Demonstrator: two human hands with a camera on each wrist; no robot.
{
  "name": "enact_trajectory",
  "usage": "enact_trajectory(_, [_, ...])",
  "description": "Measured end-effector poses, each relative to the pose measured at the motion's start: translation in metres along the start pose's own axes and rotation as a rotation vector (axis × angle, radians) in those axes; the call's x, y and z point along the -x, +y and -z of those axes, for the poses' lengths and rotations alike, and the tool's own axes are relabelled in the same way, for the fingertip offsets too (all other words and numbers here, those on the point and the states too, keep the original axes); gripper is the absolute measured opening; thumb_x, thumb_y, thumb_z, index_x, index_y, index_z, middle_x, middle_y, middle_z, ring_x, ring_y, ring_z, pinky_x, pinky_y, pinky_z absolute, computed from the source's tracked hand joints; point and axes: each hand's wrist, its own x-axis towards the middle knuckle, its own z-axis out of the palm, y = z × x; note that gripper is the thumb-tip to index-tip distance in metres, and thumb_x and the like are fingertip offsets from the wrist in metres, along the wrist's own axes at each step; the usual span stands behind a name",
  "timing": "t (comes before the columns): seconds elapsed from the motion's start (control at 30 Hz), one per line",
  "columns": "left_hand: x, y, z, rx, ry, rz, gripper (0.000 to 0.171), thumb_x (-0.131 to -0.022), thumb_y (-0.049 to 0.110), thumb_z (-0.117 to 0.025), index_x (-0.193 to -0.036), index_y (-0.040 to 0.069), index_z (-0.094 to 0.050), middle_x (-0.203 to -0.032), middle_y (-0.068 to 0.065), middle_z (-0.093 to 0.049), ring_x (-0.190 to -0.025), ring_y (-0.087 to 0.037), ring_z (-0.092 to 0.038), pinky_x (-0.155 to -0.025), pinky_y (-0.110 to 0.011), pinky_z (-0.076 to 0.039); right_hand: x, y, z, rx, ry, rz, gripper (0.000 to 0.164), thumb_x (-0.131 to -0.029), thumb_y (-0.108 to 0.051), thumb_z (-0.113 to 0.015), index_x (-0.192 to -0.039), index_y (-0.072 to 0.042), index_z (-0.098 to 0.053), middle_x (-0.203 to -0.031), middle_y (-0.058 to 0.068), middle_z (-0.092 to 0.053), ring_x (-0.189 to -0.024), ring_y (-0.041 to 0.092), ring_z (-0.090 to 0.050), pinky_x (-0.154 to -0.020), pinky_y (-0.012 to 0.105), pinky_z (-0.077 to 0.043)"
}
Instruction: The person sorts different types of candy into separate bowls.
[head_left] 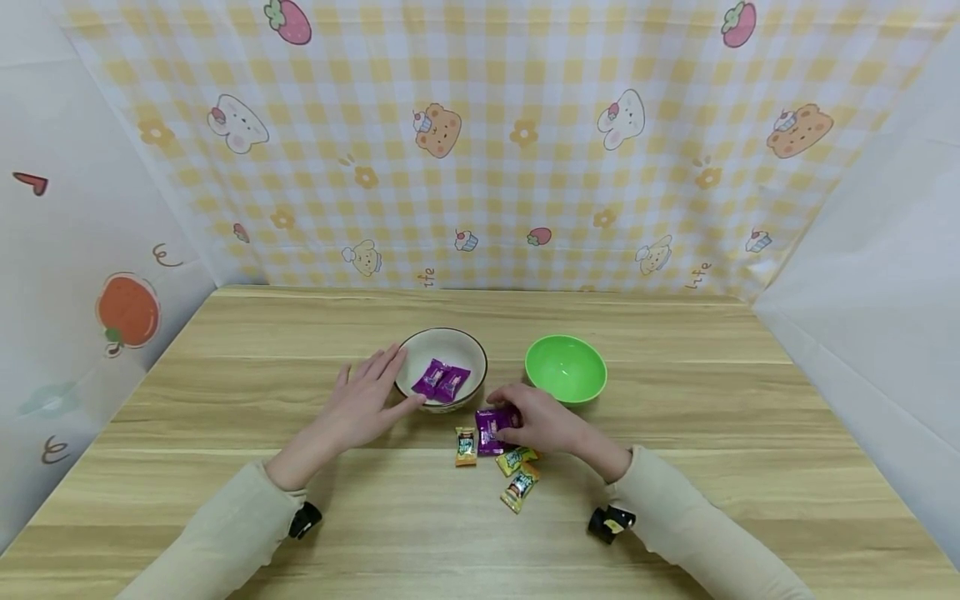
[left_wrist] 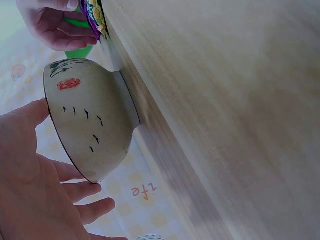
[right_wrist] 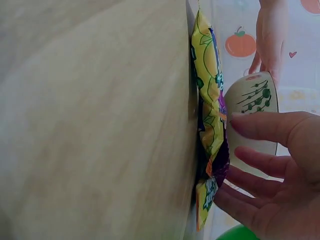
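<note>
Nearest are my two sleeves (head_left: 217, 525), both cut off by the bottom edge, each with one black device (head_left: 305, 520) at the wrist. Three yellow packets (head_left: 520, 487) lie on the wooden table (head_left: 420, 533): two close together just below my right hand (head_left: 551, 421), the third by itself to their left. Their print is too small for me to read.

My right thumb and fingers are loosely bent, with a gap between them, around a purple packet (head_left: 487, 429) lying on the table. My hand hides its right side, so I can't tell whether one or two purple packets lie there, nor whether my fingertips touch.

My left hand (head_left: 360, 412) is spread, thumb and fingers at the rim of a pale bowl (head_left: 423, 346), hiding some of its left edge; I have hold of nothing else with it. Two purple packets (head_left: 441, 381) sit in the bowl, overlapping a little. One green bowl (head_left: 566, 367) stands to the right, its near left rim close behind my right hand. Farthest off hangs one checked cloth (head_left: 487, 150), its top cut off.
</note>
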Motion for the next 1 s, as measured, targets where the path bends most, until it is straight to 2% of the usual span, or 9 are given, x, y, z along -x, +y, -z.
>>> enact_trajectory(0.37, [0.0011,0.0,0.0002,0.009,0.003,-0.004,0.08,-0.085,0.06,-0.038,-0.139,0.002,-0.023,-0.142,-0.014,-0.02,-0.126,-0.035,-0.02,-0.094,-0.062,-0.008,0.0012,-0.0007,-0.0011,-0.023,-0.064,-0.006,0.046,-0.074,-0.006,-0.068,-0.117,-0.001,-0.051,-0.111,0.01,-0.054,-0.102,0.02,-0.049,-0.088,0.034,-0.039])
enact_trajectory(0.73, [0.0009,-0.0003,-0.0002,0.009,0.003,-0.004,0.08,-0.085,0.059,-0.039,-0.139,0.002,-0.023,-0.142,-0.015,-0.019,-0.126,-0.036,-0.02,-0.094,-0.062,-0.007,0.0018,-0.0003,-0.003,-0.059,-0.096,0.047,0.042,-0.073,-0.004,-0.069,-0.113,-0.003,-0.053,-0.106,0.006,-0.056,-0.096,0.015,-0.051,-0.084,0.029,-0.041])
enact_trajectory(1.0, [0.0007,-0.0002,-0.0001,0.005,0.008,-0.005,0.08,-0.085,0.058,-0.04,-0.139,0.002,-0.023,-0.142,-0.015,-0.019,-0.126,-0.036,-0.02,-0.093,-0.062,-0.008,0.0032,-0.0007,-0.0022,-0.068,-0.099,0.035,0.039,-0.073,-0.006,-0.069,-0.11,-0.006,-0.055,-0.107,0.006,-0.056,-0.094,0.014,-0.052,-0.081,0.026,-0.042])
